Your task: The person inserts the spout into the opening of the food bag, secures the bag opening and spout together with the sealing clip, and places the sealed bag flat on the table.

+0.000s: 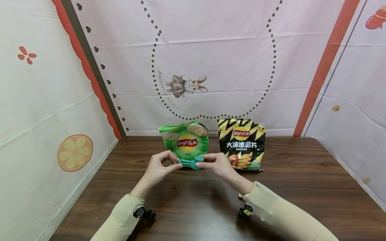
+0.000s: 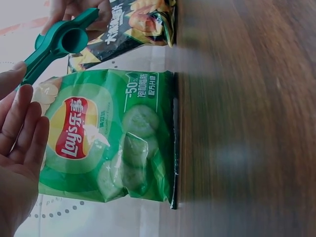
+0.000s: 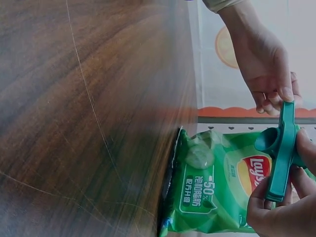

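Observation:
Both hands hold a green bag clip (image 1: 189, 163) with a round spout, raised in front of a green Lay's chip bag (image 1: 199, 142). At its left end, my left hand (image 1: 159, 168) pinches the clip between thumb and index finger. My right hand (image 1: 222, 166) grips the other end, near a round disc on the clip. In the left wrist view the spout's round opening shows on the clip (image 2: 47, 52). The right wrist view has the clip (image 3: 282, 158) side-on, with the spout sticking out, overlapping the green bag (image 3: 224, 182).
A black and yellow Lay's bag (image 1: 241, 145) stands upright to the right of the green one, just behind my right hand. Both bags are on a dark wooden table (image 1: 193, 207). A printed cloth (image 1: 217, 67) hangs behind and along both sides.

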`<action>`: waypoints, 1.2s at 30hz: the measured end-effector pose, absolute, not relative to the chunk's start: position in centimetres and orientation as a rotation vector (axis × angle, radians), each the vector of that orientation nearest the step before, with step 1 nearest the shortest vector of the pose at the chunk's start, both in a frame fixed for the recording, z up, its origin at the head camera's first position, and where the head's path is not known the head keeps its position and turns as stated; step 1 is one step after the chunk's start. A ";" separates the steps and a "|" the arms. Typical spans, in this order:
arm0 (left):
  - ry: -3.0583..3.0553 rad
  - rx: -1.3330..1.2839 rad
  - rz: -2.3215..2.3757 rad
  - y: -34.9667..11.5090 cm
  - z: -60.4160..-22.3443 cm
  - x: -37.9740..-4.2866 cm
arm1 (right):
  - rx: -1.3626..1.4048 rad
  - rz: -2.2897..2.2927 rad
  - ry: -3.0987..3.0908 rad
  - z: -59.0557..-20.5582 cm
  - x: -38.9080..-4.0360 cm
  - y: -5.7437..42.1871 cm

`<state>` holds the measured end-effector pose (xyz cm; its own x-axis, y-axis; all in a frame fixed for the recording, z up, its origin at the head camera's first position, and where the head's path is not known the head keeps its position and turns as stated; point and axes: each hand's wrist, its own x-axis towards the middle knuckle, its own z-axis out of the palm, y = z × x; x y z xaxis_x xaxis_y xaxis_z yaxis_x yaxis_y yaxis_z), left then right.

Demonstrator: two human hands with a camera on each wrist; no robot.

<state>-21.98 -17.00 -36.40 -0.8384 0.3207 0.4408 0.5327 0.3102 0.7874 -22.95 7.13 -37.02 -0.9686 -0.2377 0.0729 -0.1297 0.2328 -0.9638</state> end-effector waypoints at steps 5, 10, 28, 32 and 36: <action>-2.359 -0.783 -1.567 -17.2 -36.6 -22.0 | -0.363 -1.849 2.390 -37.0 -22.9 7.0; -2.359 -0.786 -1.601 -17.2 -36.6 -21.9 | -0.368 -1.851 2.382 -37.2 -22.9 6.9; -2.398 -0.885 -1.704 -17.4 -36.9 -21.7 | -0.391 -1.875 2.331 -37.3 -22.7 6.9; -2.391 -0.912 -1.709 -17.4 -37.0 -21.7 | -0.397 -1.883 2.330 -37.3 -22.6 7.0; -2.402 -0.916 -1.704 -17.5 -37.0 -21.6 | -0.412 -1.891 2.335 -37.4 -22.7 7.0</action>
